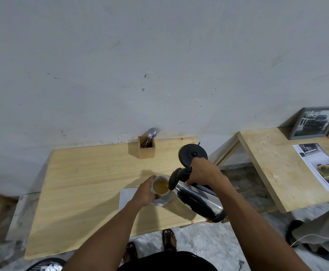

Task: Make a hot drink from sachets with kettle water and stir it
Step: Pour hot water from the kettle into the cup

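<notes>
Pouring stage, seen from the head camera. A white cup stands on a white saucer near the front right of a pale wooden surface; the cup holds an amber-brown liquid that reaches close to its rim. The left hand wraps the cup's near-left side, its grip closed on the cup wall with fingers curled over the rim's left edge. A stainless-steel kettle with a black lid and black handle is tilted towards the cup, its spout at the cup's right rim, its base lifted and projecting past the front right edge of the surface. The right hand holds the kettle by its black handle, grip clenched around it, knuckles uppermost. A white sheet or napkin lies flat on the surface beneath and to the left of the saucer; it cannot be told whether it is a sachet.

Behind the kettle, at the far right corner of the surface, sits the round black kettle base. A small wooden cutlery holder stands at the far edge against the grey wall, with a spoon and a fork upright in it. To the right, apart from the first surface, a second wooden table carries a printed sheet and a framed picture leaning on the wall. Below, the person's sandalled feet stand on a mottled grey floor.
</notes>
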